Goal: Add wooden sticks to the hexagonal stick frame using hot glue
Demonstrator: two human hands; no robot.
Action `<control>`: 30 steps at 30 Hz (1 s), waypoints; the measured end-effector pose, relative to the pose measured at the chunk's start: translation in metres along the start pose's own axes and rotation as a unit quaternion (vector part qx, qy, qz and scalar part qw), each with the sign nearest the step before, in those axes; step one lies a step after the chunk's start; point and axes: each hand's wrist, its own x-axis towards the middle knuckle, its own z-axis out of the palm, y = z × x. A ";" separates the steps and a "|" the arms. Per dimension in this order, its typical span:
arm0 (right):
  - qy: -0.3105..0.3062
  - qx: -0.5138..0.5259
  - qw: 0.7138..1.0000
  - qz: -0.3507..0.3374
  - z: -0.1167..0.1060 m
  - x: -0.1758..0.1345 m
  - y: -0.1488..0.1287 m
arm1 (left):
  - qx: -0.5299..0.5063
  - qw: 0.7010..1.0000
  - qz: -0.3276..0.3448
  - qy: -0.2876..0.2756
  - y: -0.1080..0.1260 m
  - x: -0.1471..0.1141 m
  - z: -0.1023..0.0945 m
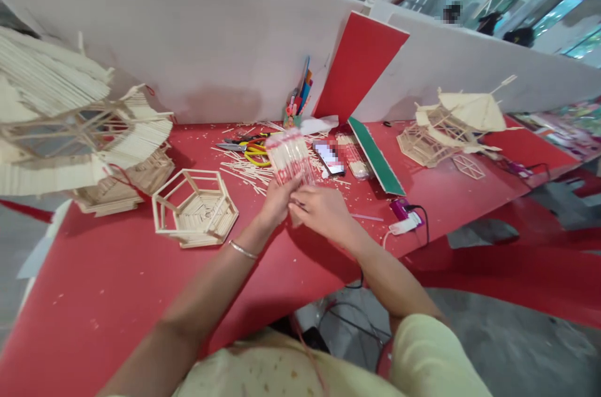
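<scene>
A clear plastic packet of wooden sticks (290, 156) with red print is held up over the table. My left hand (278, 198) grips its lower left side, the thumb lying along it. My right hand (323, 209) pinches the lower end of the packet, fingers curled. Just beyond the packet lie loose sticks (244, 173) and yellow-handled scissors (256, 151). To the left of my left hand stands a hexagonal stick frame (197, 212) with a slatted base.
A large stick model (70, 115) fills the left; a smaller roofed one (451, 121) stands at right. Behind are a pen cup (292, 115), a phone (328, 158), another stick packet (354, 156), and a leaning green board (375, 156). A purple device (401, 209) with cables sits near the front edge.
</scene>
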 end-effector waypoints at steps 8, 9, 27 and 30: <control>0.221 0.172 0.960 0.013 -0.006 -0.008 -0.031 | 0.256 0.957 -0.003 -0.137 0.029 -0.096 -0.068; 0.201 0.196 0.960 -0.002 -0.003 -0.008 -0.038 | 0.278 0.951 0.017 -0.132 0.033 -0.102 -0.071; 0.141 0.374 0.916 0.029 -0.011 -0.031 -0.113 | 0.221 0.928 0.292 -0.063 0.113 -0.161 -0.051; 0.142 0.365 0.920 0.027 -0.011 -0.033 -0.109 | 0.169 0.943 0.284 -0.035 0.111 -0.160 -0.055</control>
